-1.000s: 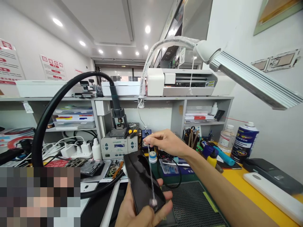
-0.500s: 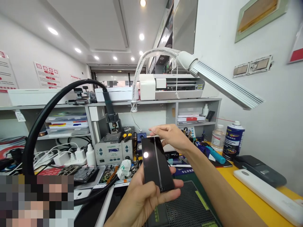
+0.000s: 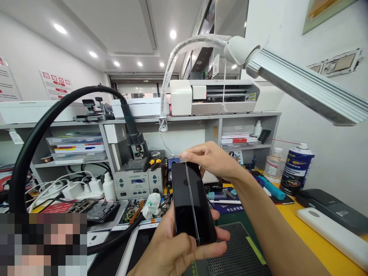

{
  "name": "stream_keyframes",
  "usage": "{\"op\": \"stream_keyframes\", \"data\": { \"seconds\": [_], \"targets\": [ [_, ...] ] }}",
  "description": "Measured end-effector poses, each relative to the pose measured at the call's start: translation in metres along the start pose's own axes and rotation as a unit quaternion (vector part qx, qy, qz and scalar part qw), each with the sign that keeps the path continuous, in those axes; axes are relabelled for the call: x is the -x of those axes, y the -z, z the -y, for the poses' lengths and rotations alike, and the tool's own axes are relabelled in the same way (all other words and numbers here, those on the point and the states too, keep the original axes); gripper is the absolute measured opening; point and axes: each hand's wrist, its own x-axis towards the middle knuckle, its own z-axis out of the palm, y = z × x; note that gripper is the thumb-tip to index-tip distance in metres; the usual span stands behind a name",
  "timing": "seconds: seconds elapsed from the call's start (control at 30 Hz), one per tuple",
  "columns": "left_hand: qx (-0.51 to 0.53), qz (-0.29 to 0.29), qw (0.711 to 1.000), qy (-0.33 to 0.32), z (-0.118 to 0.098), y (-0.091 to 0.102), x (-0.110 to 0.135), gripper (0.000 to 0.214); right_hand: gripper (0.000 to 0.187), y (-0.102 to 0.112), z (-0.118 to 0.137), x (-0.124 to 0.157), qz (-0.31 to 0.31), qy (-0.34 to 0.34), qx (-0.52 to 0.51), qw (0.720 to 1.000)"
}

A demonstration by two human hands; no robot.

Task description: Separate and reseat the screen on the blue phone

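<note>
My left hand (image 3: pixel 172 251) grips the lower end of a black phone (image 3: pixel 191 201), screen up and tilted toward me. My right hand (image 3: pixel 211 159) pinches the top edge of a thin clear film strip (image 3: pixel 191 199) that runs lengthwise down the middle of the screen. The right forearm reaches in from the lower right. Both hands are raised above the bench, in front of the grey soldering station (image 3: pixel 136 180).
A black hose (image 3: pixel 43 130) arcs over the left. A white desk lamp (image 3: pixel 287 76) hangs at upper right. A spray can (image 3: pixel 296 168), bottle (image 3: pixel 273 163), blue tool (image 3: pixel 270 188), chargers (image 3: pixel 77 188), a perforated mat (image 3: pixel 238 253) and a white slab (image 3: pixel 333 237) sit on the yellow bench.
The phone was lifted and turned upright from low on the left. The film strip now lies along the screen, my right hand moving with its top end.
</note>
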Motion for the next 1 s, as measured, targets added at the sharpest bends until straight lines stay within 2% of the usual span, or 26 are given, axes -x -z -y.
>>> {"op": "stream_keyframes", "data": {
  "seconds": [0.27,0.77,0.87,1.0],
  "targets": [
    [0.008,0.015,1.0,0.001,-0.002,0.006,0.004,0.037,0.028,-0.007,-0.006,-0.009,-0.004,0.024,0.014,1.0],
    [0.1,0.075,0.992,-0.001,-0.001,0.014,-0.001,0.045,0.025,-0.012,-0.013,-0.016,0.002,0.034,0.02,0.999],
    [0.088,0.079,0.993,-0.009,0.0,0.016,-0.002,0.044,0.025,-0.014,-0.016,-0.017,0.005,0.029,0.021,0.999],
    [0.022,0.072,0.997,-0.01,0.002,0.017,-0.001,0.046,0.026,-0.015,-0.018,-0.018,0.003,0.016,0.031,0.999]
  ]
}}
